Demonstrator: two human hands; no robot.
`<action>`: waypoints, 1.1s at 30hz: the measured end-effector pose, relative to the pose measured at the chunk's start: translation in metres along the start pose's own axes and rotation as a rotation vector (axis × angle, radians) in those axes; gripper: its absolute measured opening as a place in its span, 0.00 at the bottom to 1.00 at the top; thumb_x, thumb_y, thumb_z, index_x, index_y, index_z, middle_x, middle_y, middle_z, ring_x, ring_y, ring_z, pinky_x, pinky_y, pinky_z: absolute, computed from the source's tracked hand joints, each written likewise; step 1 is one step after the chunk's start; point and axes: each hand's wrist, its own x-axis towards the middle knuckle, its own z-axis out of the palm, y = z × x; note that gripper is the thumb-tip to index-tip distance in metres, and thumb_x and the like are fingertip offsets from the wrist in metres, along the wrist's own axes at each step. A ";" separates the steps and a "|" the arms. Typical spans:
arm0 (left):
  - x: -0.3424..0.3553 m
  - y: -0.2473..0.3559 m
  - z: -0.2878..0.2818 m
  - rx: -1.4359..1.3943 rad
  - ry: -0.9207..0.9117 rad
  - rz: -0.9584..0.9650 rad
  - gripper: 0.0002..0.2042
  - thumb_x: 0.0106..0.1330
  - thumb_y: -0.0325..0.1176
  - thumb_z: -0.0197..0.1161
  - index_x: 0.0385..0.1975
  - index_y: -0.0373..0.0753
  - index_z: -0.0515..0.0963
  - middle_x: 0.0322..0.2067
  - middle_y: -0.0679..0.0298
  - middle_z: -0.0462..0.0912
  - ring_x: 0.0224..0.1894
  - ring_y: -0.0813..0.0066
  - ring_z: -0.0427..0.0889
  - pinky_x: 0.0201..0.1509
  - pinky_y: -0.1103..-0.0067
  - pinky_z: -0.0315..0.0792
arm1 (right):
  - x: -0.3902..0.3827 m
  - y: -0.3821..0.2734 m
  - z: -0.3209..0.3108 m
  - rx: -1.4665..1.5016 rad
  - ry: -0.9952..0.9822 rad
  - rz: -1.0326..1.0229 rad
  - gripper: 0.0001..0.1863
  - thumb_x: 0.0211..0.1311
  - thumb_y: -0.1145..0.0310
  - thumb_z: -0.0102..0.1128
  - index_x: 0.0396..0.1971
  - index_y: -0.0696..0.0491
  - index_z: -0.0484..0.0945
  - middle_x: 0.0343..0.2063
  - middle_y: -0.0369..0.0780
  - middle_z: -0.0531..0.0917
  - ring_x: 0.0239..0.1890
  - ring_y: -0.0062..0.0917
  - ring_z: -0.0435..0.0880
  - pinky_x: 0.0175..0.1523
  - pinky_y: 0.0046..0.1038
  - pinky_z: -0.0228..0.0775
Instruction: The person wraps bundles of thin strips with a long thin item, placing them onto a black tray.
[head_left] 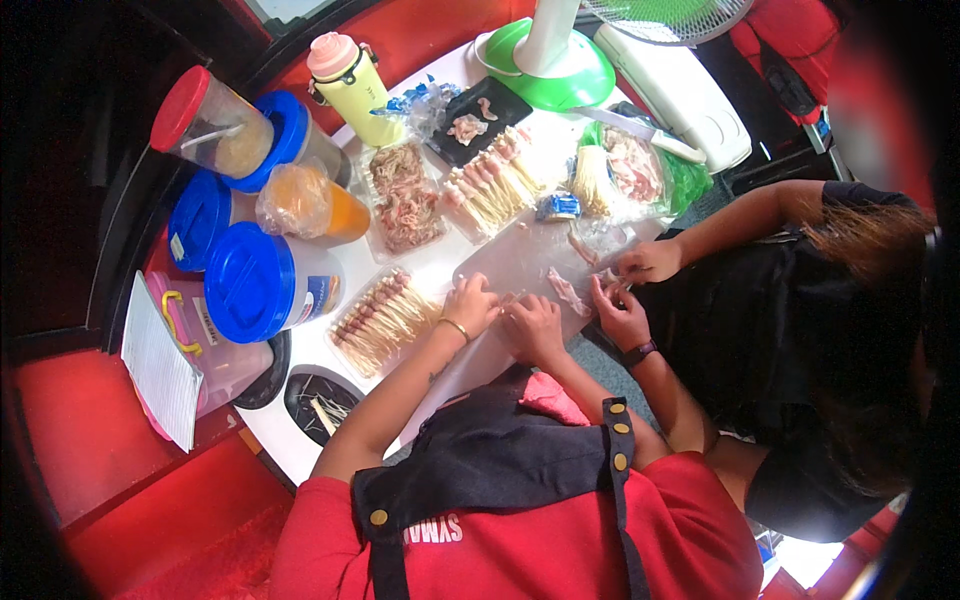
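Observation:
My left hand [472, 303] and my right hand [533, 326] are close together over a pale, glossy work surface [490, 262]. The bent fingers of both hands meet around something small and pale, mostly hidden by the fingertips. Left of my left hand is a clear tray of meat-wrapped enoki mushroom rolls [385, 322]. To the right of my right hand lies a strip of raw meat [568, 292]. A co-worker's two hands [624, 315] are at work beside it, pinching a small piece of meat.
Farther back stand a second tray of rolls [495, 182], a meat container [403, 200], a black tray [490, 103], enoki mushrooms [592, 182] and a knife [630, 124]. Blue-lidded tubs [250, 282] and a yellow bottle [352, 92] line the left. A black bowl [300, 395] holds mushroom scraps.

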 end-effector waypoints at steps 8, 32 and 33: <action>0.006 -0.002 0.001 0.024 -0.057 0.014 0.07 0.50 0.39 0.61 0.26 0.46 0.79 0.38 0.63 0.69 0.44 0.60 0.69 0.47 0.68 0.69 | -0.002 0.004 0.014 0.012 0.057 -0.046 0.16 0.43 0.63 0.60 0.35 0.48 0.72 0.31 0.37 0.74 0.37 0.30 0.73 0.40 0.33 0.60; -0.026 0.026 0.049 -1.803 0.269 -0.872 0.07 0.59 0.26 0.57 0.36 0.34 0.72 0.34 0.63 0.77 0.37 0.75 0.76 0.42 0.79 0.72 | -0.010 0.004 0.011 0.287 -0.001 0.001 0.11 0.49 0.70 0.54 0.35 0.52 0.72 0.30 0.44 0.73 0.35 0.39 0.74 0.38 0.36 0.66; -0.024 0.029 0.048 -1.802 0.266 -0.870 0.07 0.59 0.26 0.57 0.36 0.34 0.72 0.34 0.63 0.77 0.37 0.75 0.76 0.42 0.79 0.72 | -0.009 0.002 0.008 0.391 0.017 0.056 0.11 0.51 0.71 0.53 0.36 0.53 0.72 0.31 0.45 0.73 0.35 0.41 0.74 0.39 0.36 0.67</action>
